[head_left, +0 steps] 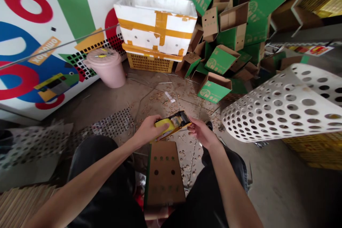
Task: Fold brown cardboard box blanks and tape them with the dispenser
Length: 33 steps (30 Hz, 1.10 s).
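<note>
My left hand [151, 129] is wrapped around a black-and-yellow tape dispenser [176, 120] with a yellow roll, its thumb lying on top. At the dispenser's right end, my right hand [201, 131] pinches with thumb and fingertips; whether it grips the frame or the tape's end is too small to tell. Just below, between my knees, a brown cardboard box [165, 171] stands with its panel of punched holes and green print facing up. The dispenser is held above the box's far edge, apart from it.
Green-and-brown cartons [215, 87] lie heaped at the back right. A white foam box [157, 25] sits on a yellow crate [149, 62], beside a pink lidded bucket [107, 69]. A perforated white basket [280, 107] leans at right. Flattened cardboard [24, 206] is stacked at lower left.
</note>
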### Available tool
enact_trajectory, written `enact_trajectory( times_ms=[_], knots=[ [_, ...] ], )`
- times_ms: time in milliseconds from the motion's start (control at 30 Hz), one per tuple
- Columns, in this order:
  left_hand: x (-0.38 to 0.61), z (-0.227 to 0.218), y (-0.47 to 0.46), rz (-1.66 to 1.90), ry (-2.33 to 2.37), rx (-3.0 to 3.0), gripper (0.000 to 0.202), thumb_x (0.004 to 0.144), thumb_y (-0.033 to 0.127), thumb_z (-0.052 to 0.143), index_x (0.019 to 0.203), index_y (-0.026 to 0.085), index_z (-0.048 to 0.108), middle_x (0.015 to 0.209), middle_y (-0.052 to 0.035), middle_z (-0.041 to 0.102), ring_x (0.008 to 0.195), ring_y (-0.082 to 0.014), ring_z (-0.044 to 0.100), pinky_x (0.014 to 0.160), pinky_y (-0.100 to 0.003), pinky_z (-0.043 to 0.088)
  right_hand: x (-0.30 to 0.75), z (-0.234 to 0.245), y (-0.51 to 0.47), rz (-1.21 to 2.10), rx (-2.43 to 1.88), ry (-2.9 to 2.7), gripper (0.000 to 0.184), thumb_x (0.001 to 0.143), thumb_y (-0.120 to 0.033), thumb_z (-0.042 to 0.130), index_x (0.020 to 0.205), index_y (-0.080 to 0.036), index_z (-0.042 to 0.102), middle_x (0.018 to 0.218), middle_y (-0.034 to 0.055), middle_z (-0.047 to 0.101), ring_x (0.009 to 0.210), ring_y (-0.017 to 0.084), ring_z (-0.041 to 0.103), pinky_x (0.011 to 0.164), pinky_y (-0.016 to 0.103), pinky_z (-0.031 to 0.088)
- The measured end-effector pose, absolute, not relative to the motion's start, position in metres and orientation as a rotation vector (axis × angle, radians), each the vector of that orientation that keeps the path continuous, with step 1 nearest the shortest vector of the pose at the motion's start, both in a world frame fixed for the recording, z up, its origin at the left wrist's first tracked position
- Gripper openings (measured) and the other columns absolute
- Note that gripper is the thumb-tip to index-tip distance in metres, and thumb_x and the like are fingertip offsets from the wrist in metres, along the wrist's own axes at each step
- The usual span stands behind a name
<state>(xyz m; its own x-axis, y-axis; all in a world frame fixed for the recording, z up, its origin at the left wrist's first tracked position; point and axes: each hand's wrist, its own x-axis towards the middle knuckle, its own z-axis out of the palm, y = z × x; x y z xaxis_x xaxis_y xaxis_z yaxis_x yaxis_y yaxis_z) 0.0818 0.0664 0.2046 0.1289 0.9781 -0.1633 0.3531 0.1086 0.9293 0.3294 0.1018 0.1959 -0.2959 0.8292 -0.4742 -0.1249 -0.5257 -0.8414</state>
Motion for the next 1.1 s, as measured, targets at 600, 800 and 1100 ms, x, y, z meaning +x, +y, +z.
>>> enact_trajectory(
  times_ms=[600,800,1100],
  knots=[
    [0.072,0.215,0.073,0.937,1.418,1.115,0.041,0.071,0.056,0.069,0.078,0.017,0.060,0.056,0.0029,0.059,0.043,-0.0123,0.052,0.042,-0.023,0.038,0.336,0.188,0.104,1.585,-1.258,-0.854,0.042,0.063,-0.037,0.088,0.079,-0.023,0.052,0.059,-0.0099,0.047,0.049,0.005,0.044,0.042,0.016,0.030],
    [0.057,0.210,0.086,1.060,1.505,1.059,0.037,0.072,0.053,0.069,0.080,0.017,0.060,0.053,0.0032,0.059,0.041,-0.0134,0.054,0.040,-0.022,0.040,0.337,0.189,0.101,1.359,-1.345,-1.115,0.045,0.070,-0.055,0.086,0.094,-0.021,0.070,0.091,0.0076,0.078,0.078,0.021,0.075,0.061,0.029,0.058],
    [0.055,0.212,0.092,1.075,1.582,0.966,0.033,0.073,0.047,0.067,0.078,0.016,0.063,0.055,0.0013,0.061,0.041,-0.0125,0.055,0.039,-0.021,0.039,0.327,0.190,0.103,1.282,-1.296,-1.142,0.029,0.077,-0.047,0.078,0.090,-0.022,0.074,0.082,0.0029,0.071,0.069,0.014,0.064,0.057,0.025,0.051]
  ],
)
